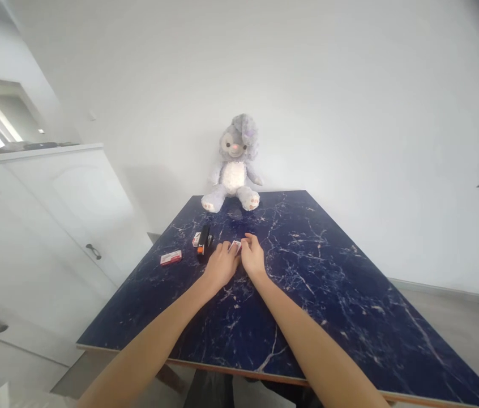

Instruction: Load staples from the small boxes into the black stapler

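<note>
Close together over the middle of the dark blue table, my two hands meet at a small white piece with red print (pixel 235 246), perhaps a card or little box; its kind is too small to tell. My left hand (pixel 221 264) is closed on its left side, fingers curled over. From the other side my right hand (pixel 253 256) pinches at its right edge with thumb and fingers. Just left of my left hand stands a black object with an orange end (pixel 203 243), beside a small white box (pixel 196 239). Further left lies a flat red-and-white pack (pixel 171 258).
A grey plush toy (pixel 234 170) sits at the far edge of the marbled blue table (pixel 328 294), against a white wall (pixel 350 113). White cabinets (pixel 52 226) with dark handles stand to the left of the table.
</note>
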A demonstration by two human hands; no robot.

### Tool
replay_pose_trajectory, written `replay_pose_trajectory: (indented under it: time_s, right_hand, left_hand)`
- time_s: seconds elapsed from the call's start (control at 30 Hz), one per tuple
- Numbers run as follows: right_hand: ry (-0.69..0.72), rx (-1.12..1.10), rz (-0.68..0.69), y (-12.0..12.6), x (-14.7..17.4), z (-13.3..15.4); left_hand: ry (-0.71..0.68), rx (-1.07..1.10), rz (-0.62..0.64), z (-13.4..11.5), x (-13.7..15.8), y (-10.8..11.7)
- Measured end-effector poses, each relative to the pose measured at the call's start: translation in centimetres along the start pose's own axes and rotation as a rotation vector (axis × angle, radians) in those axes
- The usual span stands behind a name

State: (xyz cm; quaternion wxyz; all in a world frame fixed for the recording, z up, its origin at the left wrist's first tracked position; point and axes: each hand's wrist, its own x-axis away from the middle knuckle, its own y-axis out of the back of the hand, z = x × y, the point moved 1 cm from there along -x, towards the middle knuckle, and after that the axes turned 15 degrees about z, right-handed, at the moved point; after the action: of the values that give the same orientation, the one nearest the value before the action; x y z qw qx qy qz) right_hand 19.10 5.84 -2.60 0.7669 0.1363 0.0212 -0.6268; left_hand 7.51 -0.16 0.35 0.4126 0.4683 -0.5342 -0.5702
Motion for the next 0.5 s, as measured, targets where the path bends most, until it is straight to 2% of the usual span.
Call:
replay_pose_trajectory:
  time_s: [0.1, 0.2, 0.27, 0.33, 0.4, 0.43, 0.5]
  right_hand:
    - [-0.001, 0.038, -0.007, 0.3, -0.2, 0.0]
    - [0.003, 0.139, 0.002, 0.2, -0.4, -0.1]
    - [0.032, 0.281, 0.054, -0.1, -0.4, -0.1]
    - [0.077, 0.459, 0.124, -0.6, -0.3, -0.1]
    - [0.118, 0.601, 0.201, -1.1, 0.0, 0.1]
    - [0.130, 0.646, 0.238, -1.3, 0.2, 0.3]
    - [0.138, 0.696, 0.291, -1.4, 0.5, 0.5]
  left_hand:
    - [0.022, -0.021, -0.038, -0.4, 2.0, -0.7]
    - [0.038, -0.033, -0.077, 0.9, 5.1, -0.3]
    - [0.161, -0.010, -0.117, 3.2, 6.2, 0.4]
    - [0.386, 0.027, -0.145, 6.6, 6.2, 1.3]
    - [0.527, 0.090, -0.062, 9.9, 5.1, 1.7]
    - [0.546, 0.142, 0.019, 11.2, 4.3, 1.8]
    - [0.468, 0.221, 0.109, 12.8, 2.5, 1.7]
